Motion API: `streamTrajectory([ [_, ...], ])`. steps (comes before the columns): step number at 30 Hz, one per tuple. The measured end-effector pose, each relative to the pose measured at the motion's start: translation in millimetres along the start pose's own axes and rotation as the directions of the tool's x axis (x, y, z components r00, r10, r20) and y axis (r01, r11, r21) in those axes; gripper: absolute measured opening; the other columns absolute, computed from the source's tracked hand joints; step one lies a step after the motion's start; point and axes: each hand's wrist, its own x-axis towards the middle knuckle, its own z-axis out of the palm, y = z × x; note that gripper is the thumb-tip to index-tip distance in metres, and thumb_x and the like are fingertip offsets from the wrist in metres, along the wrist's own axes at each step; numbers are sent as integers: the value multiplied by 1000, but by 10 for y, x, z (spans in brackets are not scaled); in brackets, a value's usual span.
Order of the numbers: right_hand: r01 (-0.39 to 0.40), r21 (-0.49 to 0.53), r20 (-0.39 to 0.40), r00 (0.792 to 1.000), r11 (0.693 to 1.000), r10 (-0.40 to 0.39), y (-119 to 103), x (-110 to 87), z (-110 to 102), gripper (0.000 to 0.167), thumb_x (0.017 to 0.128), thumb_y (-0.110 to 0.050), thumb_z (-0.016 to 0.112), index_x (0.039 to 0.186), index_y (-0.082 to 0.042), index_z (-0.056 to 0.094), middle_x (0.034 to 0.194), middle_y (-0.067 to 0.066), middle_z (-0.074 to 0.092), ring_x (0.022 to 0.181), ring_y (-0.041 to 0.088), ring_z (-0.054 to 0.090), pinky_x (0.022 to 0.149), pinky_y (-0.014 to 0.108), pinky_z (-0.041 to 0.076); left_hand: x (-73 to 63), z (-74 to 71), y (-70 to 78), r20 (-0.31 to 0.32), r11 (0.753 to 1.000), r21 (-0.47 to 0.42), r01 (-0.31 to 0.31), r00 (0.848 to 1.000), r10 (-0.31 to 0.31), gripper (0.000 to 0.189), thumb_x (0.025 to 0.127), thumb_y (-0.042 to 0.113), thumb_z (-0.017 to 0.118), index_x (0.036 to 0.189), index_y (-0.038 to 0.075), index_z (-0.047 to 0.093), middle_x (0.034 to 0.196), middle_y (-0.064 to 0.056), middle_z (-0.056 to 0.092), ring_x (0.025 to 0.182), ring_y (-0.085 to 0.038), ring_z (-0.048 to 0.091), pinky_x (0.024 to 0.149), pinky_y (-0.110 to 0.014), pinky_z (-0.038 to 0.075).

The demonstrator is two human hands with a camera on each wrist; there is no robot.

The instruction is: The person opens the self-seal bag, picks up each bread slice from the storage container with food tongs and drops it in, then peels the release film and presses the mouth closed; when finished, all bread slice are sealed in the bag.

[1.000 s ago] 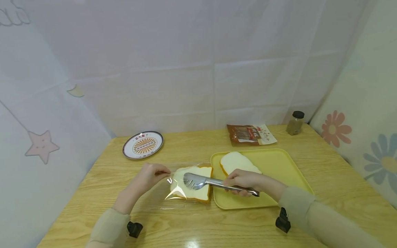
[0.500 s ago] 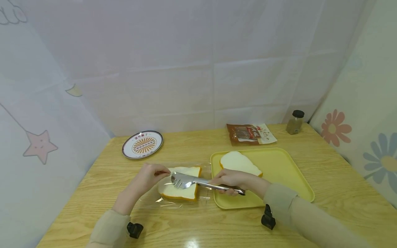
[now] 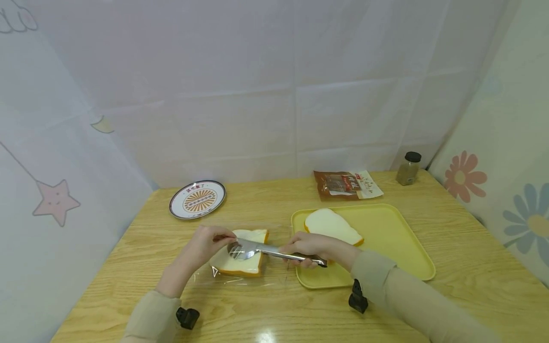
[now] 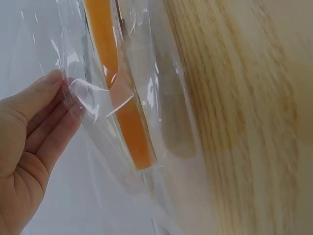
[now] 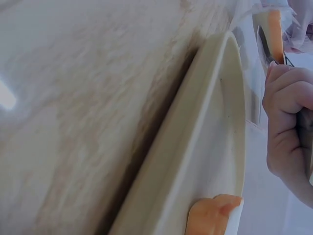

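Bread slice (image 3: 250, 265), right hand (image 3: 303, 247) gripping tongs (image 3: 243, 250), left hand (image 3: 208, 244) pinching bag (image 4: 93, 110), wooden table (image 3: 240, 309), pale cloth backdrop (image 3: 240, 81)

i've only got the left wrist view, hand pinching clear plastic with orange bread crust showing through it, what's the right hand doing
Observer: In the head view, the right hand grips metal tongs.
Operator: ok what's that hand next to
Observer: It is over the near-left part of a yellow tray, which also bears another slice of bread.
Operator: and anything further back, over on the left
Observer: Yes, a white plate with a dark rim and an orange sunburst print.
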Motion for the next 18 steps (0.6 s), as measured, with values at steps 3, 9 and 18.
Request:
streamTrajectory([
  [3,-16,22,7,1000,1000,16,-6,38,11,38,96,-31,54,92,6,63,58,1,48,38,7,29,34,19,27,-18,-19,5,-7,1000,-4,21,1000,-21,7,82,2,70,87,4,74,84,-5,73,75,-12,69,68,-19,57],
  [9,-30,46,31,999,998,28,8,111,15,37,96,-32,52,86,3,60,59,0,46,37,5,30,33,18,27,-35,-28,7,-48,1000,3,19,999,-19,7,80,2,71,85,4,74,82,-5,73,73,-10,69,66,-19,58],
  [18,-16,47,49,999,999,14,-21,238,60,34,97,-30,51,84,0,59,57,-1,46,37,4,31,33,17,27,-47,-8,-2,-56,1000,-11,-2,998,2,5,81,4,71,85,4,74,82,-4,73,73,-11,69,65,-17,57],
])
